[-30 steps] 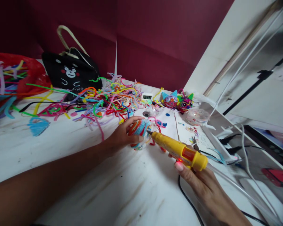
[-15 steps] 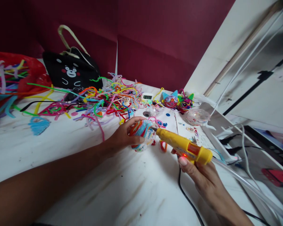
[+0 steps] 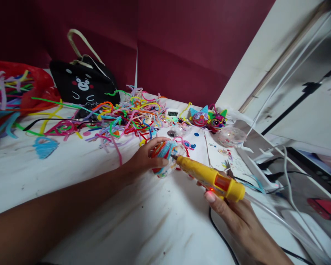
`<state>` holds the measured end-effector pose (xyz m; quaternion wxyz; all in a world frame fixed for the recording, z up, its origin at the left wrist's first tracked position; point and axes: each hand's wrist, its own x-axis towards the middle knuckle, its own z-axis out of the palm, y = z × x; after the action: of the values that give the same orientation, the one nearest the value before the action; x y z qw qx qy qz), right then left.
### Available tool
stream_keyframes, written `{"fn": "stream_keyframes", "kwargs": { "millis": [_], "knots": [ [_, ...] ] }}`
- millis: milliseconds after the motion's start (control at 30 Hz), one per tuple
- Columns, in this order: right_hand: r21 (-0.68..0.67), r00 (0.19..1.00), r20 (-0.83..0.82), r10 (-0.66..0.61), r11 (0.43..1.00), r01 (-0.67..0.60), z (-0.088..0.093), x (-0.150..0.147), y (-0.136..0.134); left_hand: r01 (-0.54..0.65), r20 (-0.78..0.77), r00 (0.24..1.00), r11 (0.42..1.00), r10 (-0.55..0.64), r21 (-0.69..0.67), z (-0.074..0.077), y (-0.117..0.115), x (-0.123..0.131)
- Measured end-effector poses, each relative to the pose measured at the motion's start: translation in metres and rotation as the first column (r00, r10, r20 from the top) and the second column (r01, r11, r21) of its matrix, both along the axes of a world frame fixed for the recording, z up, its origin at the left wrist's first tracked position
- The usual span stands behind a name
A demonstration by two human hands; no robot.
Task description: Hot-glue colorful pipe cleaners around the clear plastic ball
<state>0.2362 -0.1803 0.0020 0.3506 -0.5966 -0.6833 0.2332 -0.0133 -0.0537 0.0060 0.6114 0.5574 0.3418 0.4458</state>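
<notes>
My left hand (image 3: pixel 147 158) is closed around a clear ball (image 3: pixel 171 165) partly covered with blue and orange-red pipe cleaners. Its thumb presses on the near side of the covering. In my right hand (image 3: pixel 231 215) is a yellow hot glue gun (image 3: pixel 204 173), its small red light glowing and a long clear glue stick (image 3: pixel 276 217) running out of the back. The nozzle points left and meets the ball beside the edge of the blue strands; whether it touches cannot be made out. Behind the nozzle lie pink and blue pipe-cleaner rings (image 3: pixel 185 143).
A tangled heap of pipe cleaners (image 3: pixel 138 114) spreads behind my left hand, near a black bag (image 3: pixel 82 82) and a small digital timer (image 3: pixel 172 113). Two finished-looking animal heads (image 3: pixel 200 117) stand at the back. Pliers (image 3: pixel 229 170) and cables lie right; a clear ball half (image 3: pixel 231 137) stands there too.
The glue gun has moved left and slightly down, its nozzle now lower along the edge of the blue strands. My left hand and the ball stay nearly in place.
</notes>
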Motion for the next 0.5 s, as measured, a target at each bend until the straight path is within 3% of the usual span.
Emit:
{"fn": "stream_keyframes", "kwargs": {
  "millis": [267, 500],
  "knots": [
    [-0.054, 0.992, -0.091, -0.083, 0.996, 0.078, 0.017, -0.005, 0.008, 0.054, 0.021, 0.998, 0.998, -0.055, 0.033, 0.002, -0.003, -0.001],
    [-0.051, 0.996, -0.049, -0.077, 0.996, 0.074, 0.011, -0.002, 0.003, 0.047, -0.004, 0.999, 0.998, -0.047, 0.041, 0.002, -0.002, -0.002]
  ]
}}
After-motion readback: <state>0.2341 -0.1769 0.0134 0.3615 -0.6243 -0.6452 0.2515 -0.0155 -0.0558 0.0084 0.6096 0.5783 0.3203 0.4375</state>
